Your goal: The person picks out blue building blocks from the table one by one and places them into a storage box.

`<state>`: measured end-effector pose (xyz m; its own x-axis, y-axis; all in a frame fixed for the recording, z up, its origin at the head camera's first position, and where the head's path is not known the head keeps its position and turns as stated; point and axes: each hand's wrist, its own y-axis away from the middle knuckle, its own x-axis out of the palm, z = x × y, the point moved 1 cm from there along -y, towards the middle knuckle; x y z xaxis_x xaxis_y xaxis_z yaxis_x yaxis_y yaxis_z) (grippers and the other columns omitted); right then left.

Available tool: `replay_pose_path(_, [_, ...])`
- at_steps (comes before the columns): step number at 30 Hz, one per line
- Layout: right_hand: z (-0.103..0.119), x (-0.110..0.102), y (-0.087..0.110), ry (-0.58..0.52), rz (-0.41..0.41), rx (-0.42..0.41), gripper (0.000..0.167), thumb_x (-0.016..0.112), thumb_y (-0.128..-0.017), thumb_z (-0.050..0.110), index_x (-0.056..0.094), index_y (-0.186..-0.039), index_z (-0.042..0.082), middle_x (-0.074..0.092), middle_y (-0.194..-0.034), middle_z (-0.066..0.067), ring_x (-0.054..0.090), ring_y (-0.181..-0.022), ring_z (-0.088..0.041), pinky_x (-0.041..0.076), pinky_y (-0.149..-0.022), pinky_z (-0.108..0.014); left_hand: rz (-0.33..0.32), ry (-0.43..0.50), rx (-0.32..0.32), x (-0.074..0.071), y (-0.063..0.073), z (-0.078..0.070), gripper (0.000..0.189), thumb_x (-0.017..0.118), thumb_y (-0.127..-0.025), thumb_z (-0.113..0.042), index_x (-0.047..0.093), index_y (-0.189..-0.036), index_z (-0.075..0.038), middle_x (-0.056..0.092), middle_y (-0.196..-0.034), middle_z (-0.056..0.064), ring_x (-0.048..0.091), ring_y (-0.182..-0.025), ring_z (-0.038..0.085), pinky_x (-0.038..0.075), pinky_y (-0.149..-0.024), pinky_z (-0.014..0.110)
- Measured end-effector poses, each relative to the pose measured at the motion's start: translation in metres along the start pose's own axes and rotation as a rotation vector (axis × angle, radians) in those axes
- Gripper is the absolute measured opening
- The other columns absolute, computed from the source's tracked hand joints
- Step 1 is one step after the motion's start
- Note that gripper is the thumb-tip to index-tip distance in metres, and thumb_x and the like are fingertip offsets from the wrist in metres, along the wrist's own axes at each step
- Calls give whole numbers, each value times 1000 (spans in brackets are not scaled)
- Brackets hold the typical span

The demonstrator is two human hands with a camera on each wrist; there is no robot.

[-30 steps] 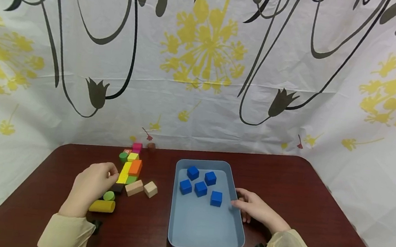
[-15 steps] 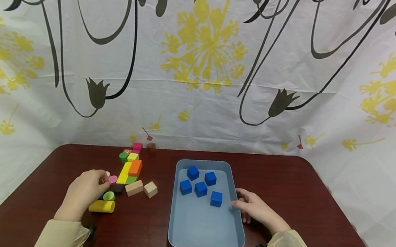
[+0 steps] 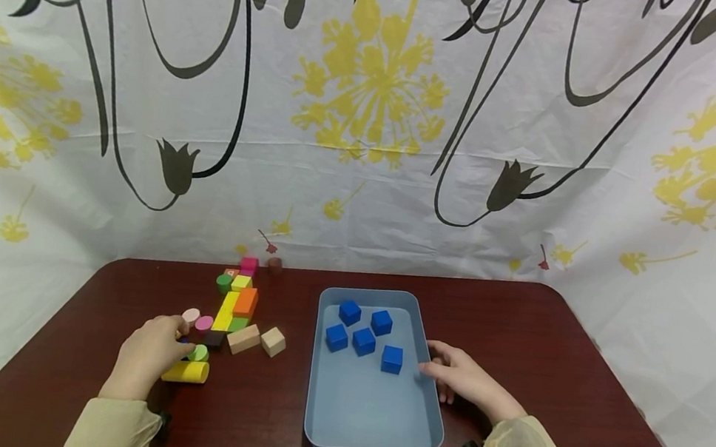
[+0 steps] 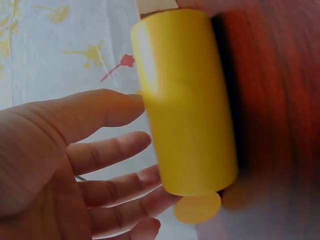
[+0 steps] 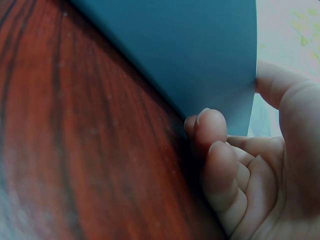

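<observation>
At the left of the head view, my left hand [image 3: 147, 354] reaches down among toy blocks, its fingertips right by a dark blue piece [image 3: 186, 352] that is mostly hidden. A yellow cylinder [image 3: 187, 372] lies just in front of the hand. In the left wrist view this cylinder [image 4: 187, 105] covers the fingertips, while thumb and loosely spread fingers show apart behind it. My right hand [image 3: 463, 374] holds the right side of a blue-grey tray [image 3: 367, 422], thumb over the rim and fingers curled against the outer wall [image 5: 200, 65]. Several blue cubes [image 3: 363, 341] lie inside the tray's far half.
Beyond the left hand lie pink discs [image 3: 203, 323], a light green disc [image 3: 199, 353], a black block [image 3: 214, 340], yellow blocks [image 3: 226, 310] and an orange block [image 3: 245, 302]. Two plain wooden blocks [image 3: 273, 341] sit toward the tray. A patterned curtain [image 3: 359, 216] hangs behind the table.
My left hand has drawn back toward the yellow cylinder, uncovering the pink discs and covering more of the dark blue piece. The right hand and tray stay put.
</observation>
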<state>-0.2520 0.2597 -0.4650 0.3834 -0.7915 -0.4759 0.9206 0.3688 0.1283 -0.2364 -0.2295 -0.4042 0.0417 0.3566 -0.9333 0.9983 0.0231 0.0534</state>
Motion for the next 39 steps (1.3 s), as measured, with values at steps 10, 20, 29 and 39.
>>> replay_pose_path(10, [2,0,1,4,-6,-2,63,60,-93,26,35,-140,-8,53,-60,-8,55,-46,-26,50,-45,-41,54,55,-59,7,-6,9,34,73,-78,-18,61,-100,6,59,-85,13,51,-71,26,48,-64,44])
replay_pose_path(20, [7,-1,3,2,-6,-2,63,60,-94,24,35,-140,-9,53,-60,-9,55,-46,-27,50,-46,-41,52,45,-52,7,-6,10,35,72,-77,-18,62,-100,6,60,-84,13,52,-69,26,48,-63,44])
replay_pose_path(29, [23,-1,9,-2,8,-2,59,57,-95,16,32,-138,-15,53,-60,-10,55,-47,-30,50,-46,-42,67,32,-63,8,-7,11,37,71,-77,-21,61,-101,4,59,-84,13,51,-69,26,48,-62,44])
replay_pose_path(39, [2,0,1,-2,-4,3,65,61,-93,25,33,-141,-8,53,-60,-8,55,-46,-24,49,-45,-39,68,41,-64,10,-6,13,34,70,-79,-21,61,-100,4,57,-80,10,49,-69,25,45,-60,40])
